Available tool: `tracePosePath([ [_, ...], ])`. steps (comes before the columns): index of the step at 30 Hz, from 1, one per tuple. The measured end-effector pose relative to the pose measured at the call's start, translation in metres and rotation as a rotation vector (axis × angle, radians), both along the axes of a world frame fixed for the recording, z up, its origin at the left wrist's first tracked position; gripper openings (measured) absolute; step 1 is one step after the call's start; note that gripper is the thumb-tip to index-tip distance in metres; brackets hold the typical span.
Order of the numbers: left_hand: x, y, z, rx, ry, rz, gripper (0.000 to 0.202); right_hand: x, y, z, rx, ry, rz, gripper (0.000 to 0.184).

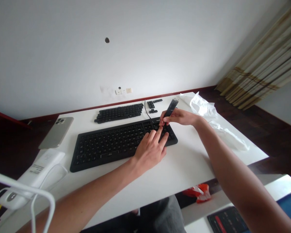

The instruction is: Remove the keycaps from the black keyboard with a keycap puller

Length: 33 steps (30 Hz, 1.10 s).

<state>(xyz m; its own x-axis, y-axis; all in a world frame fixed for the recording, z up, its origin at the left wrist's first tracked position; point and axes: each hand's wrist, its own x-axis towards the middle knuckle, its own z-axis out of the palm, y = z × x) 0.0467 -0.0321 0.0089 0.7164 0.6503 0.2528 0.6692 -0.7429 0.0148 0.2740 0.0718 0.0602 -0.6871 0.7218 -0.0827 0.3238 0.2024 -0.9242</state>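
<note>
A black keyboard (121, 139) with its keycaps off lies across the white table. My left hand (151, 147) rests over its right part, palm down, fingers stretched and apart on the number-pad area. My right hand (176, 117) is closed, pen-like, round a black brush (171, 106) tilted with a grey, bristle-like end upward. The brush's lower end is hidden by the fingers, close to the keyboard's top right corner. Behind the keyboard lie a block of removed black keycaps (120, 112) and smaller keycap groups (150, 104), with the keyboard's cable running between them.
A phone (57, 132) lies at the left of the table (177, 168), near a white power strip (34, 178) with white cables. Crumpled white wipes (203, 105) lie at the right. Below the front edge are a red wrapper (199, 192) and a dark object (226, 220).
</note>
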Motion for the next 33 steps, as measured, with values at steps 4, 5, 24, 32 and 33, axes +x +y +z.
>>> tracePosePath([
  [4, 0.0, 0.0, 0.0, 0.009, 0.001, 0.0, 0.053, 0.007, 0.003, -0.002, -0.019, 0.025, 0.033, 0.044],
  [5, 0.0, 0.0, 0.0, 0.01, 0.002, 0.001, 0.053, 0.008, 0.003, -0.002, -0.019, 0.026, 0.042, 0.043],
  [24, -0.001, 0.002, 0.002, -0.001, -0.019, 0.023, 0.055, 0.006, 0.009, -0.011, 0.1, 0.081, -0.188, 0.054],
  [32, -0.007, 0.025, 0.002, -0.097, -0.119, -0.035, 0.06, 0.003, 0.015, -0.023, 0.153, 0.107, -0.349, 0.051],
  [33, -0.007, 0.026, 0.002, -0.108, -0.124, -0.043, 0.06, 0.002, 0.015, -0.024, 0.156, 0.111, -0.354, 0.05],
])
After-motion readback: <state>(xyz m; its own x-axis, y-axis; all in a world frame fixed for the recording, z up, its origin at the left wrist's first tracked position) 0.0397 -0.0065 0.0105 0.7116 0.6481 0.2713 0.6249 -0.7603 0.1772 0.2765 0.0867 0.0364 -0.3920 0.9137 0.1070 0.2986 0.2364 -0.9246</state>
